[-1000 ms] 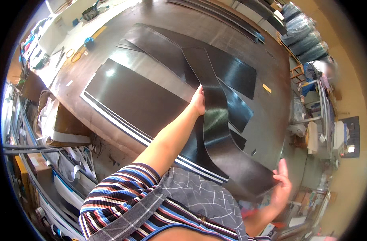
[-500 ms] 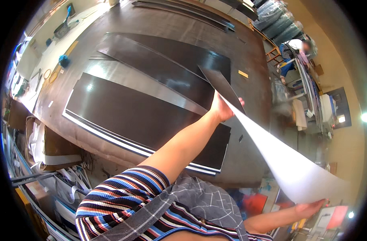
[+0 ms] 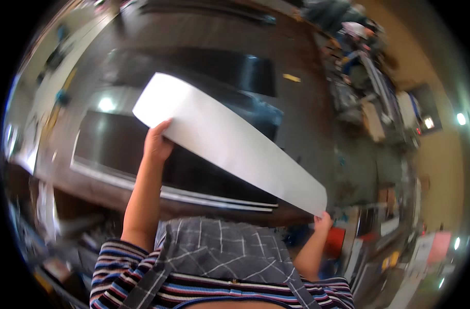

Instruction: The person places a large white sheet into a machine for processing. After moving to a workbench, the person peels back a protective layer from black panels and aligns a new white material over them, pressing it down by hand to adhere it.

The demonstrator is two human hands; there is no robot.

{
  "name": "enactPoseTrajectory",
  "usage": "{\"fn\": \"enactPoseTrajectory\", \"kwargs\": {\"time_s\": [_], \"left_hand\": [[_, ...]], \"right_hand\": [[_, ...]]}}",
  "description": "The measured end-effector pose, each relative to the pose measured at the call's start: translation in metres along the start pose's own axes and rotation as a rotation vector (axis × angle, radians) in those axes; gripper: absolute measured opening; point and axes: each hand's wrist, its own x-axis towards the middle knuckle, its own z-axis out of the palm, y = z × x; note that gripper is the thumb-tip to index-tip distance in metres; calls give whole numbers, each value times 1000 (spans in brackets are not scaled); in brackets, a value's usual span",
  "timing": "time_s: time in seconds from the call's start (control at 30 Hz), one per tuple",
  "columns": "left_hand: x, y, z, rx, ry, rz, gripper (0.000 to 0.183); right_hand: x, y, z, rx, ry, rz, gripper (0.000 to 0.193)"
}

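A long sheet (image 3: 229, 139), white on the face turned up, stretches between my hands above the table. My left hand (image 3: 158, 141) is closed on its near edge, close to the left end. At the right end, my right hand (image 3: 323, 221) pinches the corner. Below the sheet, partly covered by it, lies a stack of dark sheets (image 3: 109, 141) with white edges. Farther back are another dark sheet (image 3: 204, 67) and a glossy dark strip that the white sheet partly hides.
The dark table (image 3: 302, 118) reaches from my apron to the far side. A small yellow piece (image 3: 292, 78) lies on it at the right. Cartons and racks stand at the left. Across the room a person (image 3: 354, 33) is near wrapped rolls (image 3: 325, 13). Much is motion-blurred.
The sheet has turned from mostly edge-on at the right to white face up in front of me. My left hand moved left with it; my right hand moved inward and up.
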Motion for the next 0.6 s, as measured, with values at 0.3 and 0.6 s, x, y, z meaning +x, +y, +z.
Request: {"fn": "enactPoseTrajectory", "kwargs": {"time_s": [0.3, 0.6], "left_hand": [[-87, 8, 40, 230, 179, 196, 32], [-90, 26, -18, 778, 497, 325, 34]], "right_hand": [[-170, -22, 249, -899, -1233, -809, 57], [-225, -21, 330, -1310, -1740, -290, 21]]}}
